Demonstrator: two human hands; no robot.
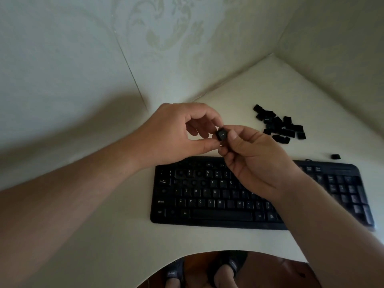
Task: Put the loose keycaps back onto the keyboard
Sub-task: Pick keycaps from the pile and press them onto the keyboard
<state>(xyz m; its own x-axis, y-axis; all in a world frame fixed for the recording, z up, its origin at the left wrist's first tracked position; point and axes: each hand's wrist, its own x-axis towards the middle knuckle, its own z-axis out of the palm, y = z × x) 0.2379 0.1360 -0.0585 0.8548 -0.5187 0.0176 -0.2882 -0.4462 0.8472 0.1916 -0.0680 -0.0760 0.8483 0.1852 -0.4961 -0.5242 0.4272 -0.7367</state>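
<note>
A black keyboard [207,202] lies on the white desk, with several bare key seats in its upper left rows. Above its top edge both hands meet on one black keycap [221,135] marked with a white arrow. My right hand [253,161] pinches the keycap between thumb and fingers. My left hand [178,132] touches it from the left with thumb and fingertip curled round it. A pile of several loose black keycaps [280,125] lies on the desk behind the keyboard to the right. One single keycap [335,156] sits apart, near the keyboard's far right corner.
The white desk [104,235] stands in a corner, with patterned walls behind and to the right. Its front edge curves inward, and below it my feet in dark sandals [228,265] show on a brown floor. The keyboard's cable [309,160] runs off behind it.
</note>
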